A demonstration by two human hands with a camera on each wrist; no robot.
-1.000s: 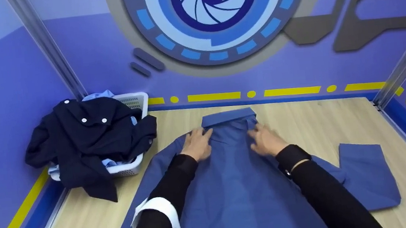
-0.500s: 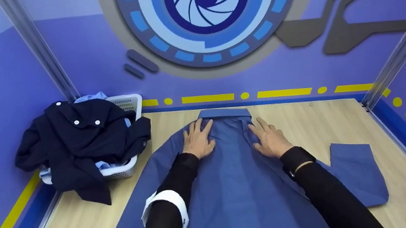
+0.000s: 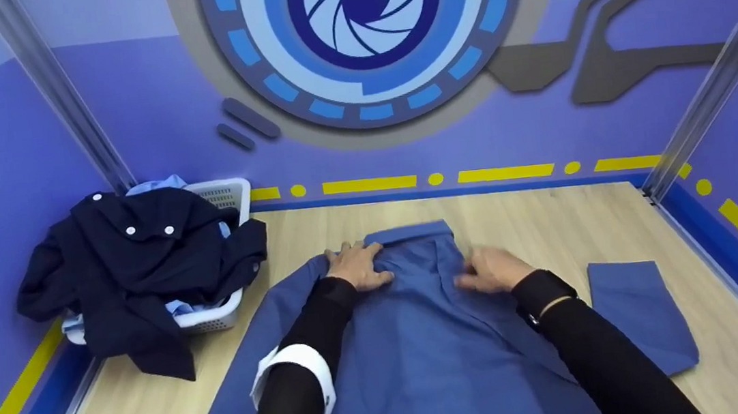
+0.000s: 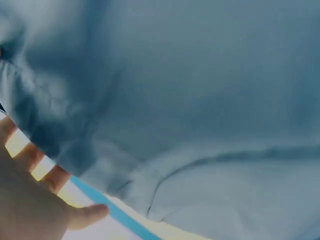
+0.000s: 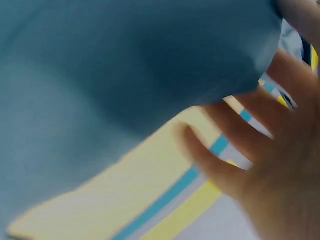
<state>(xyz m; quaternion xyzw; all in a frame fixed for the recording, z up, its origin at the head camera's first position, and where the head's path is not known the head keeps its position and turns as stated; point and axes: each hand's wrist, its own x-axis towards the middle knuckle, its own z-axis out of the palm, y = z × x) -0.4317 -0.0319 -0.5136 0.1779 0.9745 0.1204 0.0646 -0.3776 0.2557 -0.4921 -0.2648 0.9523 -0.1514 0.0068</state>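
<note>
A blue collared long-sleeved shirt (image 3: 425,352) lies spread on the wooden table, its collar (image 3: 409,232) toward the back wall. My left hand (image 3: 356,268) rests on its left shoulder beside the collar, fingers spread. In the left wrist view the left hand (image 4: 35,200) is at the shirt's edge, fingertips partly hidden by cloth. At the right shoulder my right hand (image 3: 495,269), blurred, has curled fingers and pinches the edge of the cloth. Creases run from there down the shirt. The right wrist view shows that hand (image 5: 280,155) with some fingertips behind the fabric.
At the left stands a white basket (image 3: 216,315) heaped with a dark navy garment (image 3: 141,258) with white buttons and light blue cloth. The shirt's right sleeve end (image 3: 641,315) lies folded on the wooden tabletop (image 3: 535,217). Purple-blue walls (image 3: 146,107) enclose the table.
The collar has shifted toward me and tilted, and new creases cross the shirt's right side. My right hand's fingers went from spread to curled. The left hand stays near the left shoulder.
</note>
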